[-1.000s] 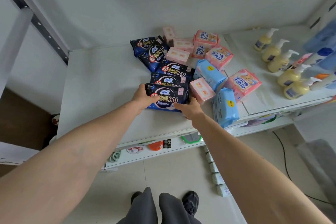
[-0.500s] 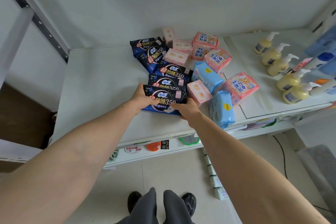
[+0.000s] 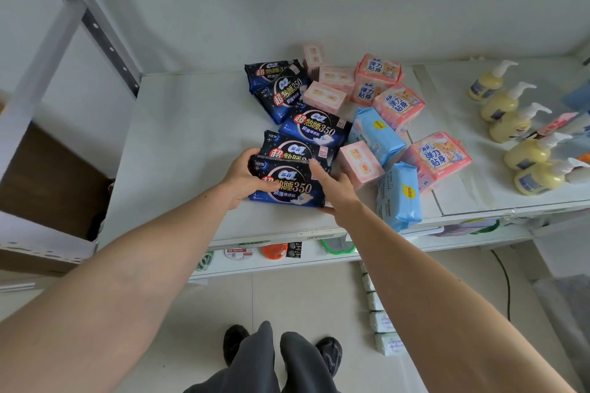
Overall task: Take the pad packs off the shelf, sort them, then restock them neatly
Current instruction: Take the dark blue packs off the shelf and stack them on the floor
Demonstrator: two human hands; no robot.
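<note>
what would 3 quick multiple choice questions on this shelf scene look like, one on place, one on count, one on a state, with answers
1. Where do the light blue packs lie relative to the dark navy packs?
A. To their right
B. To their left
C. On the floor

2. How many dark navy packs are in view on the shelf?
A. Two
B. Five
C. Nine

3. What is the left hand doing?
A. Hanging free of everything
B. Pressing a pump bottle
C. Gripping the nearest navy pack

Answers:
1. A, the blue packs sit between the navy row and the pink packs.
2. B, five navy packs run from the back wall to the front.
3. C, its fingers curl round that pack's left edge, while the right hand holds the right edge.
</note>
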